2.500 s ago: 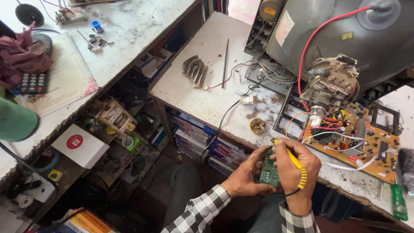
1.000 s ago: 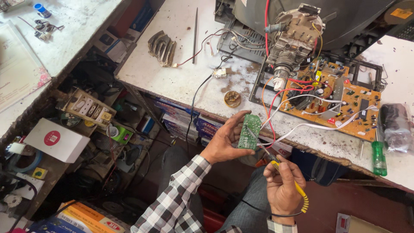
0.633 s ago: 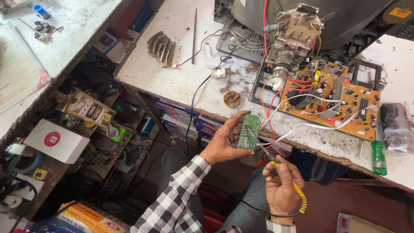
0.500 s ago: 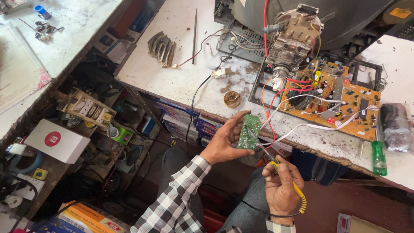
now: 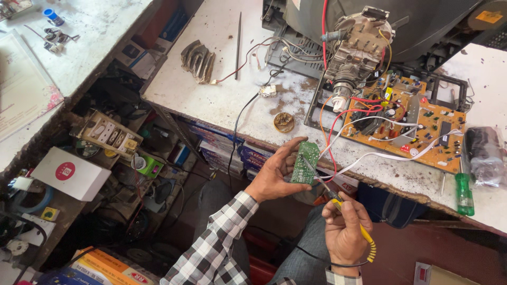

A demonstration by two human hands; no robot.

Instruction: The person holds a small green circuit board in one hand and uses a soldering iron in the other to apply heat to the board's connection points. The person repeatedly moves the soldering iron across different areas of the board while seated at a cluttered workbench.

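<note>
**Soldering iron tip on small green board**

Left hand [image 5: 272,177] grips the small green circuit board [image 5: 305,162] by its edge, held in the air just off the counter [image 5: 222,100]. Right hand [image 5: 344,229] is closed round the yellow-handled soldering iron [image 5: 338,203], tip touching the board (joint work, seemingly). Next move calls for a steady tip and a still board.
</note>
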